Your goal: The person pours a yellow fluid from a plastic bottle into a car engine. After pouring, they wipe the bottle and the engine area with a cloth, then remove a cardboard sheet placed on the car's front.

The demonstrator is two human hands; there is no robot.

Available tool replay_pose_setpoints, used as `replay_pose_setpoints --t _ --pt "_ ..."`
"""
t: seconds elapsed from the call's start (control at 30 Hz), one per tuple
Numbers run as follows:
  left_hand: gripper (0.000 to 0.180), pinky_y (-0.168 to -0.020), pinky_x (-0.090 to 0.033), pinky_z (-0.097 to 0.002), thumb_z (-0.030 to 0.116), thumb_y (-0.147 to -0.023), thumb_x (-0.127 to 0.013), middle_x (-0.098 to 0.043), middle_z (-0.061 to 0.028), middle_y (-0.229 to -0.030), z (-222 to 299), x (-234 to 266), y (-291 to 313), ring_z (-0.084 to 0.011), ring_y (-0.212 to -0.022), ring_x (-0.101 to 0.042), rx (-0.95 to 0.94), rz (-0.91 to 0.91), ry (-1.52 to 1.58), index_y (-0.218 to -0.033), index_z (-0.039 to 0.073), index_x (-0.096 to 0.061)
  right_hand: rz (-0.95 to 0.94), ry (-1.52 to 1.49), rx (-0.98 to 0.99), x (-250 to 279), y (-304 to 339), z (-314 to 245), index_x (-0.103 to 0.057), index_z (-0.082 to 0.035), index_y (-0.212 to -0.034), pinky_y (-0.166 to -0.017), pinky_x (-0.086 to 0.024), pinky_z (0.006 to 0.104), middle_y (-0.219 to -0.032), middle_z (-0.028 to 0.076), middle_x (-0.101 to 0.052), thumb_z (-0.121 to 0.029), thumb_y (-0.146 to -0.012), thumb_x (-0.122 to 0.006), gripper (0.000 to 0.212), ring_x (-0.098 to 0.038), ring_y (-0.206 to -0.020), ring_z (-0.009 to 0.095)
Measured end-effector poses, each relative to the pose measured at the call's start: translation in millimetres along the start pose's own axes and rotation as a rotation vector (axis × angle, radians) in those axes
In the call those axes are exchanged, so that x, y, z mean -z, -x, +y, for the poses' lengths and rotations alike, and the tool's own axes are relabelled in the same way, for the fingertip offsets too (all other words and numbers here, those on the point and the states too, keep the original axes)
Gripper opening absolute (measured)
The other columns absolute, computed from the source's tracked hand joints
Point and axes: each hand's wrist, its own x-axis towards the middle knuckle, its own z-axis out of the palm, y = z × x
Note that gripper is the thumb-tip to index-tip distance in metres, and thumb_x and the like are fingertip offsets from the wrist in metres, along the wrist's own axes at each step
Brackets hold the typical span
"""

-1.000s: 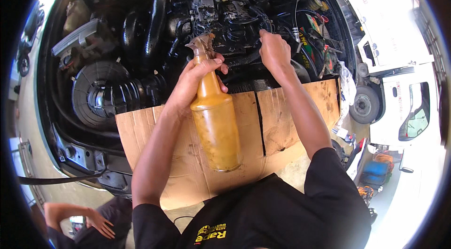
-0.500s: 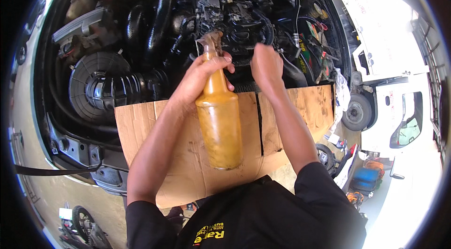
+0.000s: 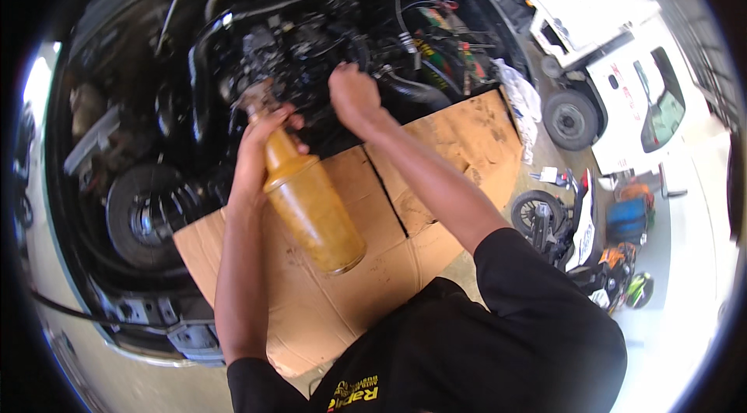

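Left hand: fingers wrapped round top of yellow translucent plastic spray bottle, slanting across upper edge of brown cardboard sheet. Right hand: fingers curled over black engine; cannot tell what's held.

free: over cardboard, between spray bottle and right forearm | obstacles: engine ahead, black hose left

A translucent yellow plastic spray bottle, gripped at its neck, slants with its grimy brown head toward the dark, glossy engine.
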Motion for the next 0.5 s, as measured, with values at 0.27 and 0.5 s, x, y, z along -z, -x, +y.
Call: replay_pose_setpoints --t 0.27,0.5 --pt "0.035 -0.066 -0.060 -0.0352 0.029 -0.102 -0.071 -0.070 -0.0101 -0.106 -3.2 1.5 -3.5 -0.0209 -0.070 -0.069 -0.013 -0.045 0.042 -0.127 0.007 -0.062 0.156 0.021 -0.063 22.1 47.6 4.7 -0.062 -0.002 -0.152 -0.102 -0.052 0.0549 -0.130 0.016 -0.061 -0.019 -0.102 -0.070 0.053 -0.061 -0.121 0.037" --pt "0.032 -0.073 -0.055 -0.0372 0.031 -0.102 -0.071 -0.067 -0.0124 -0.109 13.7 1.6 5.3 -0.0203 -0.071 -0.061 -0.130 -0.015 0.040 -0.123 0.007 -0.063 0.208 -0.103 -0.254 114.4 197.5 84.0 -0.066 -0.009 -0.149 -0.103 -0.052 0.0513 -0.134 0.015 -0.063 -0.018 -0.101 -0.074 0.050 -0.063 -0.124 0.037"
